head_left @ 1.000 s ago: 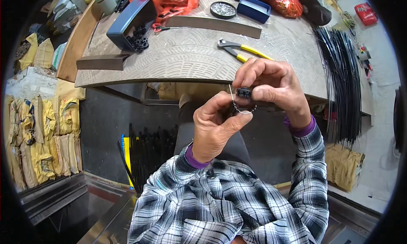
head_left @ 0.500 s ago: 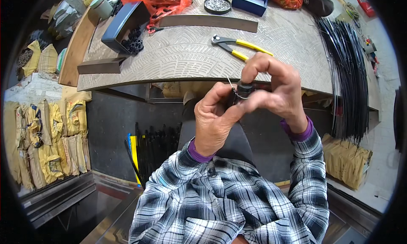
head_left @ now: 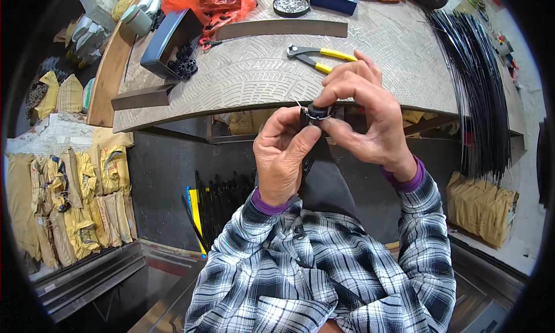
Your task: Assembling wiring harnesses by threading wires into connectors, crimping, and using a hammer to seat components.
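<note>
Between my hands, just off the front edge of the table, is a small black cylindrical part point(head_left: 317, 111) with a thin pale wire or strip looped around it. My left hand point(head_left: 284, 154) pinches its left side between thumb and fingers. One thin end of the wire sticks up past the left fingertips. My right hand point(head_left: 365, 110) is closed on the right side, thumb below and index finger bent over the top. Fingers hide much of the part. Past my right fingers lie pincers point(head_left: 315, 55) with yellow handles on the textured table point(head_left: 243, 81).
A blue box point(head_left: 165, 44) lies on its side with black ring-like pieces point(head_left: 184, 66) spilling out. Flat dark bars point(head_left: 280, 28), a round dish point(head_left: 291, 6) and a red plastic bag point(head_left: 211, 6) are on the table. Long black strips point(head_left: 477, 73) hang over the right edge.
Both hands and the black part have shifted slightly left and up. The right fingers have moved around the part, and the looped wire shows more plainly at the front.
</note>
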A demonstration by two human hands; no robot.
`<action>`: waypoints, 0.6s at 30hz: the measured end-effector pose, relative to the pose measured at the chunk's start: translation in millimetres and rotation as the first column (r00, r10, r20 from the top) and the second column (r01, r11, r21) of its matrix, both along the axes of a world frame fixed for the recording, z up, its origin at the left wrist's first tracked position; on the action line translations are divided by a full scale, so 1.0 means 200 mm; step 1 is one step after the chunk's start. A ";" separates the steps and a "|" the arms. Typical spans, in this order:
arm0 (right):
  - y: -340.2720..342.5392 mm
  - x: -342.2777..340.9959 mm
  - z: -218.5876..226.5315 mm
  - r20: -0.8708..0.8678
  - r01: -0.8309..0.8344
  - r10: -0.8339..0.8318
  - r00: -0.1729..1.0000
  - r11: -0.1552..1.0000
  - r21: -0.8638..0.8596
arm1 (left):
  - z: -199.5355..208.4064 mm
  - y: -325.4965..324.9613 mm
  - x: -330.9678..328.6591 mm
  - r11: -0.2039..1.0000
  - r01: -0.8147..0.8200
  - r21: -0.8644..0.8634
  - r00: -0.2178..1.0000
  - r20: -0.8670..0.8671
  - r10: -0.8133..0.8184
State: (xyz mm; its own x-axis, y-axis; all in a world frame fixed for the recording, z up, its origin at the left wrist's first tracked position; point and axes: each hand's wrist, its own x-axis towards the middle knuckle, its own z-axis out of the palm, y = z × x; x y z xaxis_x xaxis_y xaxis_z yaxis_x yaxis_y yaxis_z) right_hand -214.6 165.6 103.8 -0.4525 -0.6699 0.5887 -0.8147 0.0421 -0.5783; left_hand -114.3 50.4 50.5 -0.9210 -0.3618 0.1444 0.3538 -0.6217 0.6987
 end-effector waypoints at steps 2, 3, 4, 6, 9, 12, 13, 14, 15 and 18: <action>0.00 0.01 0.00 -0.032 -0.001 0.001 1.000 1.000 0.001 | 0.01 0.00 0.01 1.000 -0.015 -0.008 1.000 0.008 0.016; 0.01 0.01 -0.02 -0.016 -0.021 0.021 1.000 0.999 -0.040 | 0.02 0.01 0.01 0.998 -0.041 -0.040 0.999 0.006 0.041; 0.01 0.01 -0.04 -0.002 -0.040 0.040 0.999 0.996 -0.079 | 0.02 0.01 0.02 0.995 -0.064 -0.071 0.998 0.002 0.065; 0.01 0.03 -0.05 -0.050 -0.037 0.033 0.998 0.996 -0.083 | 0.02 0.01 0.02 0.990 -0.095 -0.106 0.995 -0.020 0.093; -0.02 0.08 -0.09 0.010 0.029 -0.027 1.000 0.979 -0.202 | 0.04 0.01 0.05 0.985 -0.142 -0.099 0.990 -0.037 0.139; -0.04 0.13 -0.19 0.521 0.074 0.145 0.841 0.923 -0.376 | 0.03 0.00 0.06 0.980 -0.178 -0.086 0.984 -0.007 0.178; -0.06 0.17 -0.22 0.714 0.022 0.346 0.608 0.892 -0.451 | 0.02 -0.01 0.07 0.978 -0.187 -0.097 0.982 -0.001 0.187; -0.06 0.18 -0.23 0.804 -0.026 0.366 0.468 0.915 -0.402 | 0.00 -0.03 0.09 0.975 -0.197 -0.103 0.980 -0.042 0.193; -0.09 0.20 -0.25 0.768 -0.054 0.460 0.445 0.870 -0.489 | 0.00 -0.05 0.11 0.972 -0.207 -0.110 0.977 -0.081 0.199; -0.11 0.23 -0.27 0.648 -0.142 0.388 0.655 0.906 -0.399 | 0.00 -0.08 0.17 0.971 -0.206 -0.125 0.978 -0.052 0.201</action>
